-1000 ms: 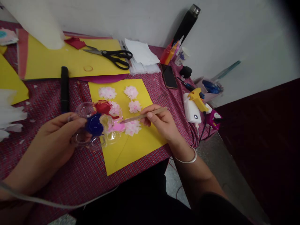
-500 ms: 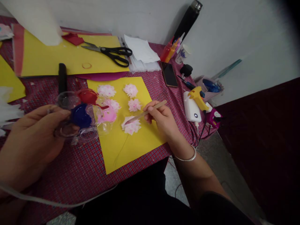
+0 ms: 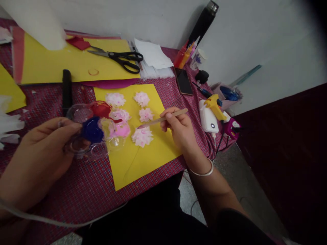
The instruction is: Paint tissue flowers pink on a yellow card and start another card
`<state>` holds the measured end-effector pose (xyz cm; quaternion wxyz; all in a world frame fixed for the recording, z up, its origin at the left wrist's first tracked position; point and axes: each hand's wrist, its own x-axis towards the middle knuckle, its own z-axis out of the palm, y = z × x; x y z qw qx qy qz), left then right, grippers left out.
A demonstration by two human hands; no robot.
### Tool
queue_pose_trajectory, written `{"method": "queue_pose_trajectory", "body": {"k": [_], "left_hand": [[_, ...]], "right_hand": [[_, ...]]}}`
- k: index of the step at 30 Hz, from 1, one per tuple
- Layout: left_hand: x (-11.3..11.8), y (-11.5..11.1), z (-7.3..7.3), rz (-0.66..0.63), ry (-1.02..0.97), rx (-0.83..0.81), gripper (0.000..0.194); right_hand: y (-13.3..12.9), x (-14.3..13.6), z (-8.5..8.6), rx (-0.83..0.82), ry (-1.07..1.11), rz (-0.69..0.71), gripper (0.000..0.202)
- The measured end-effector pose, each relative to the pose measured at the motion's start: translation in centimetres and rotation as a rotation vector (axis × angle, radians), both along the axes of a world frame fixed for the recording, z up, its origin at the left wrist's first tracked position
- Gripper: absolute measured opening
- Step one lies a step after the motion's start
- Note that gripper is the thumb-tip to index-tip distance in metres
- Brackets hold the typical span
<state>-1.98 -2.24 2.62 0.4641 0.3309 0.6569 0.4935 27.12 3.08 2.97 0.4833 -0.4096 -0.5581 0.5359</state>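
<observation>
My left hand (image 3: 48, 149) grips a clear plastic paint palette (image 3: 98, 149) by its left side. Its wells hold blue, red and pink paint; the palette hangs over the left edge of a yellow sheet (image 3: 153, 163). My right hand (image 3: 178, 129) is closed on a thin wooden stick (image 3: 163, 118), whose pink-stained tip is at the upper edge of the lowest paper flower (image 3: 142, 137). Whether the tip touches the petals I cannot tell. Several white-and-pink crumpled flowers, such as the small paper flower (image 3: 145, 115), lie on the sheet, one partly behind the palette.
Black-handled scissors (image 3: 122, 58) lie on yellow card (image 3: 58, 64) at the back, beside white paper (image 3: 153, 54). To the right are a phone (image 3: 184, 81), a white power bank (image 3: 209, 117), a yellow glue gun (image 3: 215, 106) and paint bottles (image 3: 182, 56). A white cord (image 3: 63, 223) crosses in front.
The stick's tip has moved up from the middle of the lowest flower to its upper edge. My left hand has shifted the palette slightly to the right.
</observation>
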Motion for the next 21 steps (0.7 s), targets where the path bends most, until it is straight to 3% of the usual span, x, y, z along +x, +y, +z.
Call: {"method": "queue_pose_trajectory", "body": {"k": [3, 9, 15, 18, 21], "left_hand": [[0.7, -0.2, 0.2, 0.024, -0.074, -0.032, 0.021], [1.6, -0.5, 0.3, -0.001, -0.126, -0.038, 0.02], [1.2, -0.6, 0.1, 0.012, -0.113, -0.04, 0.019], [0.3, -0.3, -0.8, 0.014, -0.102, -0.04, 0.021], [-0.2, -0.2, -1.0, -0.016, -0.064, -0.039, 0.021]], "right_hand": [[-0.1, 0.1, -0.1, 0.041, 0.064, 0.032, 0.023], [-0.5, -0.3, 0.2, 0.052, -0.026, 0.188, 0.026], [-0.6, -1.1, 0.0, -0.107, 0.025, 0.222, 0.03], [-0.2, -1.1, -0.2, -0.152, 0.108, 0.187, 0.03], [0.2, -0.6, -0.3, -0.118, 0.094, 0.036, 0.03]]}}
